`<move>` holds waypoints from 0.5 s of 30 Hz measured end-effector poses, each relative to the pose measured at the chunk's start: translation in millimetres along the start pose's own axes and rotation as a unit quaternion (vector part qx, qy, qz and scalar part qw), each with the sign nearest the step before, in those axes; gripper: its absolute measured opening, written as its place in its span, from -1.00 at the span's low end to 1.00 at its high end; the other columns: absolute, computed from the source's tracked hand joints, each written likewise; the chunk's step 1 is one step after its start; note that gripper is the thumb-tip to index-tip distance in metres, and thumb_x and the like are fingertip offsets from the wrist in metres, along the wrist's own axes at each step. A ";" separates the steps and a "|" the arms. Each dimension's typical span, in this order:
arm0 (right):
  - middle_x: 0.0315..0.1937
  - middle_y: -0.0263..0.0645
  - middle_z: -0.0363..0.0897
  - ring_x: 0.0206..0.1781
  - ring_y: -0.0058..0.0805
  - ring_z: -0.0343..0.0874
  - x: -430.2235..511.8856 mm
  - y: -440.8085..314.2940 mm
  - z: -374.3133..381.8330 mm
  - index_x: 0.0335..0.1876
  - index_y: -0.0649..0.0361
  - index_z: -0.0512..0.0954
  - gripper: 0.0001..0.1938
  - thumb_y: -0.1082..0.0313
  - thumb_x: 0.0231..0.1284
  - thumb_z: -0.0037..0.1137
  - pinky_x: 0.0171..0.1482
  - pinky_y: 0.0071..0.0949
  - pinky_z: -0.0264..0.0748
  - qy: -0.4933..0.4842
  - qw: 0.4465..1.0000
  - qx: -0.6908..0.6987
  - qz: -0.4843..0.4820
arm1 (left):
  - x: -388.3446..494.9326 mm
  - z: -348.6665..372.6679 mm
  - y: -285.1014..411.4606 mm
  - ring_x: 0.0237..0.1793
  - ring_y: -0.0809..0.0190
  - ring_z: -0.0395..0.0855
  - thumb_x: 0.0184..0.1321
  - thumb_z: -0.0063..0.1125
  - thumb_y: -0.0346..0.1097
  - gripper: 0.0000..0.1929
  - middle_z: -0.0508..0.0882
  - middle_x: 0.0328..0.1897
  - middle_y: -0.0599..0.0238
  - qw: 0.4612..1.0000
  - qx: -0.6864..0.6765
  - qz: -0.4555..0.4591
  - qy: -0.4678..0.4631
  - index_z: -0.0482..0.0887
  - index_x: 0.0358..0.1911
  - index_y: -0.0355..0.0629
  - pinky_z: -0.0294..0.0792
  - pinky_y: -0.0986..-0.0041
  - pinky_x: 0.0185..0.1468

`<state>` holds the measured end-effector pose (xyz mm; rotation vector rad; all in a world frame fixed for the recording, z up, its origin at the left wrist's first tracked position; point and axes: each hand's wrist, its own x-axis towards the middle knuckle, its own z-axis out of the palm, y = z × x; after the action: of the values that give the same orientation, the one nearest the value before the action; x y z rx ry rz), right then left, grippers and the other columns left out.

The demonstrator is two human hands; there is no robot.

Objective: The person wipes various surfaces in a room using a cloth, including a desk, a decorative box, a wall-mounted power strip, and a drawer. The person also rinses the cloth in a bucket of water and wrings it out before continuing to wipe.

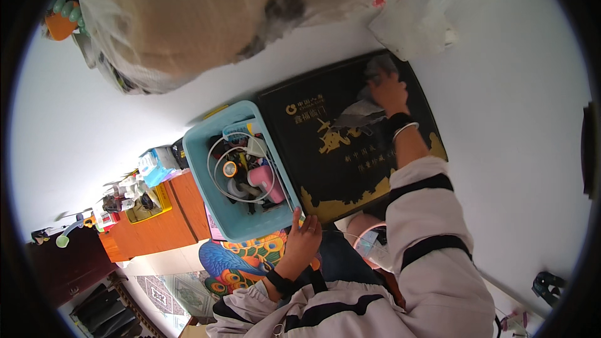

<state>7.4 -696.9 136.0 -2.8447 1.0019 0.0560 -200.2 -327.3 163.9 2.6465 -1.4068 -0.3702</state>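
My right hand (389, 94) presses a crumpled grey cloth (359, 111) onto the lid of a large black box (314, 159) with gold printing. The cloth spreads from under my fingers toward the middle of the lid. My left hand (303, 239) rests its fingers at the lower right corner of a light blue plastic bin (218, 218), which stands beside the black box. Inside the bin lie a coiled white cable (212, 169), a pink object (264, 179), a round orange-rimmed item (229, 169) and several small things.
A large plastic-wrapped bundle (188, 19) is above the bin and box. To the left, a wooden cabinet (157, 225) carries a yellow basket (165, 197) and small goods. A pink-rimmed container (371, 244) sits below the black box, near my right sleeve.
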 end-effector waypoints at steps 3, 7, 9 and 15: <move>0.34 -0.02 0.24 0.19 0.21 0.36 -67.6 -24.7 18.3 0.35 -0.09 0.38 -0.35 -0.22 0.18 0.06 0.09 0.03 0.51 0.010 0.991 0.057 -0.121 | -6.1 0.2 -1.2 0.16 0.17 0.57 0.06 0.03 -0.38 -0.71 0.64 0.00 0.12 0.999 0.013 0.014 0.034 0.68 -0.14 -0.29 -0.08 -0.06 0.53; 0.39 -0.09 0.18 0.24 0.20 0.28 -205.8 -49.2 19.0 0.33 -0.12 0.40 -0.29 -0.23 0.05 0.19 0.04 0.05 0.52 -0.039 0.956 0.102 -0.274 | -21.2 -8.9 -13.4 0.12 0.23 0.59 0.05 0.03 -0.39 -0.73 0.68 -0.10 0.25 0.998 -0.029 0.011 0.056 0.69 -0.17 -0.21 -0.05 -0.04 0.52; 0.38 -0.19 0.22 0.14 0.05 0.35 -267.4 -42.0 15.8 0.31 -0.19 0.42 -0.32 -0.12 -0.02 0.25 -0.03 -0.05 0.54 -0.107 0.939 0.090 -0.315 | -24.4 -13.8 -19.9 0.06 0.31 0.63 0.09 0.09 -0.37 -0.79 0.70 -0.08 0.35 0.999 -0.034 -0.016 -0.006 0.69 -0.19 -0.10 -0.05 -0.04 0.50; 0.28 -0.33 0.33 0.04 -0.07 0.44 -299.1 64.4 12.2 0.22 -0.29 0.49 -0.39 0.34 -0.09 0.20 -0.15 -0.24 0.62 -0.064 0.945 0.069 -0.314 | -16.0 -23.3 -24.9 -0.04 0.30 0.66 0.13 0.12 -0.35 -0.82 0.70 -0.09 0.35 0.997 -0.043 0.055 0.038 0.67 -0.19 -0.11 0.22 0.19 0.27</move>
<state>-266.0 -559.1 140.0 -2.8359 0.0426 0.1021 -182.5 -300.3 183.4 2.4753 -1.4715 -0.3073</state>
